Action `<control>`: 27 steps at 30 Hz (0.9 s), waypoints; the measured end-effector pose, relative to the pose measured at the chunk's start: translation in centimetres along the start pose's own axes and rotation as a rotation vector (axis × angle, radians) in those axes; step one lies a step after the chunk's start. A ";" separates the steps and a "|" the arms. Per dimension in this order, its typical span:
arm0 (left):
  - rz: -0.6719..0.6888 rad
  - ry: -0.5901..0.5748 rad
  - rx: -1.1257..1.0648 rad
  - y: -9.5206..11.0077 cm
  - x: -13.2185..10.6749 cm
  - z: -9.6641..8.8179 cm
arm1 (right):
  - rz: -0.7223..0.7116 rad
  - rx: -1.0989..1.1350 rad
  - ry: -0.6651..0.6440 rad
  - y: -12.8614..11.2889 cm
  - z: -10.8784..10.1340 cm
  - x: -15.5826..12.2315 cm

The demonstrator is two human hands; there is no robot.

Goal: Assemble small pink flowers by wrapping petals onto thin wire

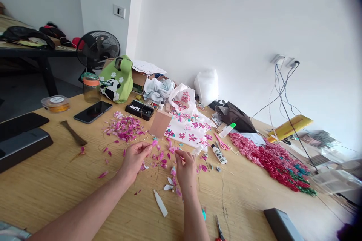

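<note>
Left hand (135,158): raised just above the tabletop, fingertips pinched on a small pink petal (154,142) at the hand's upper right.
Right hand (185,169): fingers curled and closed; thumb and forefinger seem to grip something thin and pale, too small to name.
Key relation: the pinched petal lies between the two hands, up and left of the right hand's fingertips, near them but apart; the left hand has it.
Loose petals (124,127): magenta, thin, teardrop-shaped, heaped beyond the left hand and scattered around both.
Glue tube (160,203): white, slim, lying flat near the right wrist, long axis running diagonally, cap away from the person.
Finished blossoms (189,135): pink, five-petalled, on a white sheet beyond the right hand.
Table (56,184): pale wood grain, matte.
Scissors (219,229): at the near edge, right of the right forearm.
</note>
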State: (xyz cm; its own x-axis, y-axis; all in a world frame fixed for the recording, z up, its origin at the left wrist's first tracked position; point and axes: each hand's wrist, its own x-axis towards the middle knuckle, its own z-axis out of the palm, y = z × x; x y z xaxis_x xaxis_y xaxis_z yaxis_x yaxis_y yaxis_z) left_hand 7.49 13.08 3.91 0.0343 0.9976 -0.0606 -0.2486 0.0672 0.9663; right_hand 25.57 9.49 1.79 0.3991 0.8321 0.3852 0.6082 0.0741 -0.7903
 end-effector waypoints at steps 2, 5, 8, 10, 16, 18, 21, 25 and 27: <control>0.014 0.008 -0.013 -0.1 0.1 -0.1 | -0.141 -0.134 -0.057 -0.1 0.8 -0.4; 0.008 0.021 -0.026 -0.3 0.1 -0.2 | -0.293 -0.357 -0.177 -0.2 1.8 -1.1; -0.003 0.026 -0.044 -0.3 0.1 -0.2 | -0.323 -0.493 -0.248 -0.5 2.4 -1.6; 0.004 0.027 -0.051 -0.1 0.1 -0.1 | -0.323 -0.507 -0.257 -0.7 2.6 -1.8; 0.024 0.026 -0.038 0.3 0.0 0.0 | -0.292 -0.270 -0.220 -0.7 1.9 -1.3; 0.013 0.039 -0.042 0.3 0.0 -0.1 | -0.229 -0.209 -0.086 -0.3 1.1 -0.8; 0.007 0.052 -0.052 0.4 0.0 -0.1 | -0.098 -0.170 0.135 0.7 -0.1 0.1; 0.006 0.064 -0.081 0.4 0.1 0.0 | -0.007 -0.132 0.178 1.5 -0.7 0.5; 0.013 0.076 -0.098 0.3 0.2 -0.1 | -0.001 -0.120 0.158 1.5 -0.7 0.5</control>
State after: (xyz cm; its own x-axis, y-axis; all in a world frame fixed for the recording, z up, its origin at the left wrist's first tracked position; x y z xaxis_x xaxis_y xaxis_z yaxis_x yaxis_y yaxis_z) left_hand 7.36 13.29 4.18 -0.0424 0.9966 -0.0708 -0.3422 0.0521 0.9382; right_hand 27.20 9.62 1.13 0.4957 0.7348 0.4630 0.6819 0.0009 -0.7315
